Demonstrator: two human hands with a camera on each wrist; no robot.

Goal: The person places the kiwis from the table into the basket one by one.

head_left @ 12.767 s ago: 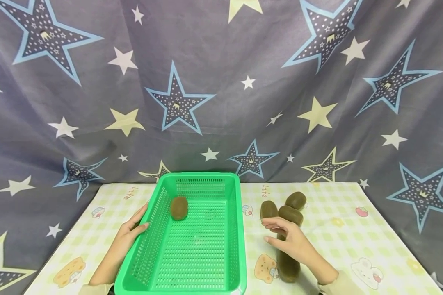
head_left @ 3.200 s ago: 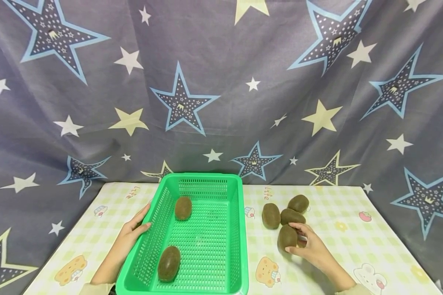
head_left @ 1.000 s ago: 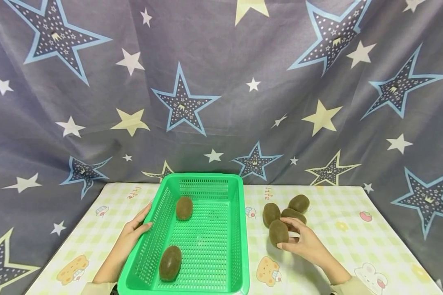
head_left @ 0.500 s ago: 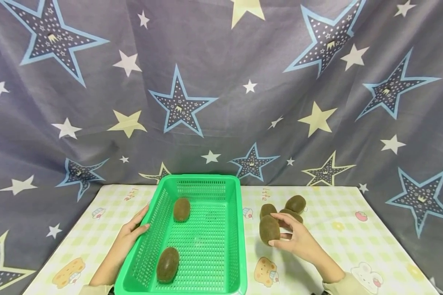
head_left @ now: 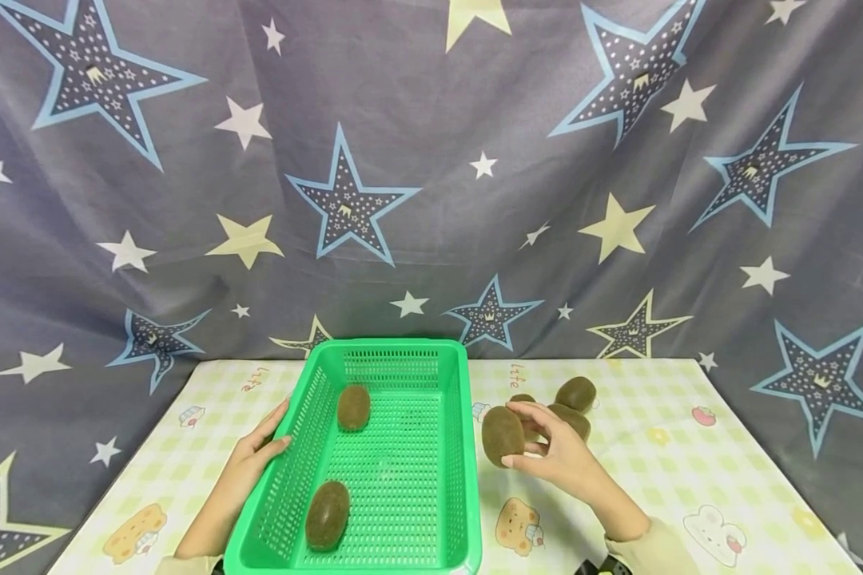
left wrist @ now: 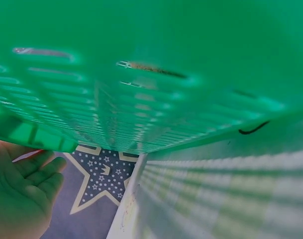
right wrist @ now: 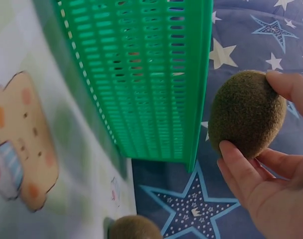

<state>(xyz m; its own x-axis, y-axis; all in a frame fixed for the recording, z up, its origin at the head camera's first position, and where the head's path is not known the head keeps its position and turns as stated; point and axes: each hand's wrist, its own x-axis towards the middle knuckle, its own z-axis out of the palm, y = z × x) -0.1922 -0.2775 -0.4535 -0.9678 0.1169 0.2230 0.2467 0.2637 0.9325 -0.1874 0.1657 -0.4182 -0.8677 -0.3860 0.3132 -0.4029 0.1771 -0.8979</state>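
My right hand (head_left: pixel 564 459) pinches a brown kiwi (head_left: pixel 502 436) between thumb and fingers, just outside the right rim of the green plastic basket (head_left: pixel 403 463). In the right wrist view this fuzzy kiwi (right wrist: pixel 248 113) is held up beside the perforated basket wall (right wrist: pixel 141 99). My left hand (head_left: pixel 252 451) holds the basket's left rim, thumb over the edge and fingers along the outside. Inside the basket, one kiwi (head_left: pixel 354 408) lies toward the far left and another kiwi (head_left: pixel 327 515) toward the near left.
Behind my right hand, three kiwis rest on the checked tablecloth (head_left: pixel 662 479): a far kiwi (head_left: pixel 576 394), a kiwi (head_left: pixel 571 420) against it, and one kiwi (head_left: pixel 522 398) mostly hidden. A star-patterned curtain (head_left: pixel 431 160) hangs behind the table.
My right hand has carried the kiwi from the group on the table leftward to the basket's edge. The near kiwi in the basket was absent in the oldest frame. My left hand stays put.
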